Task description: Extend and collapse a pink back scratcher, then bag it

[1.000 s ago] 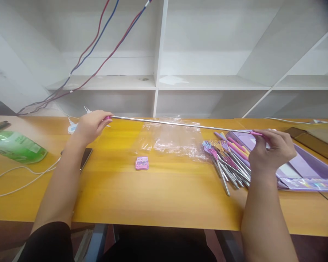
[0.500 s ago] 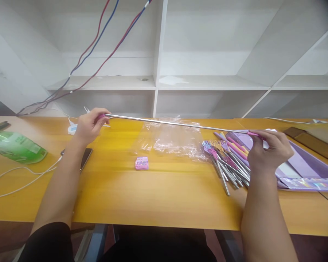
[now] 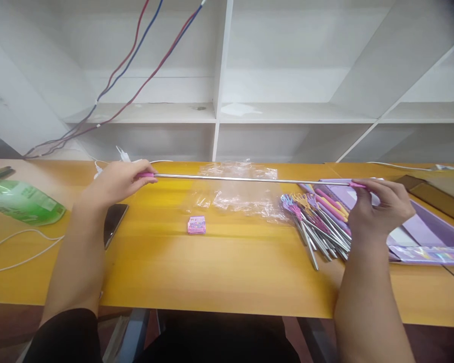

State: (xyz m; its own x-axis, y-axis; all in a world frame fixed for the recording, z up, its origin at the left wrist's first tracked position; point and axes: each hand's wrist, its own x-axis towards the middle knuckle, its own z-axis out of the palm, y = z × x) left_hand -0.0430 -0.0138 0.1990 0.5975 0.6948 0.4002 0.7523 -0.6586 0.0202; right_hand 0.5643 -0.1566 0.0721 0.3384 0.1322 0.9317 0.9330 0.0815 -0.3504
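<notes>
A thin metal telescopic back scratcher point(image 3: 234, 178) is stretched nearly level above the table, with pink parts at both ends. My left hand point(image 3: 126, 179) pinches its left pink end. At the other end, my right hand point(image 3: 382, 204) grips the pink part between thumb and fingers. Below and left of my right hand lies a pile of back scratchers point(image 3: 318, 227) with metal rods, coloured hand-shaped heads and coloured grips. A small stack of pink printed cards point(image 3: 196, 225) rests on the table between my arms.
Crumpled clear plastic bags point(image 3: 238, 196) lie behind the rod. A purple box point(image 3: 431, 227) stands at the right, a brown board point(image 3: 435, 196) beyond it. A green bottle point(image 3: 26, 201), a white cable point(image 3: 22, 232) and a phone point(image 3: 113, 222) are at the left. White shelves point(image 3: 295, 113) back the table.
My left hand has lowered slightly and turned, and my right hand has shifted a little right. The back scratcher now lies closer to level and remains held at both ends.
</notes>
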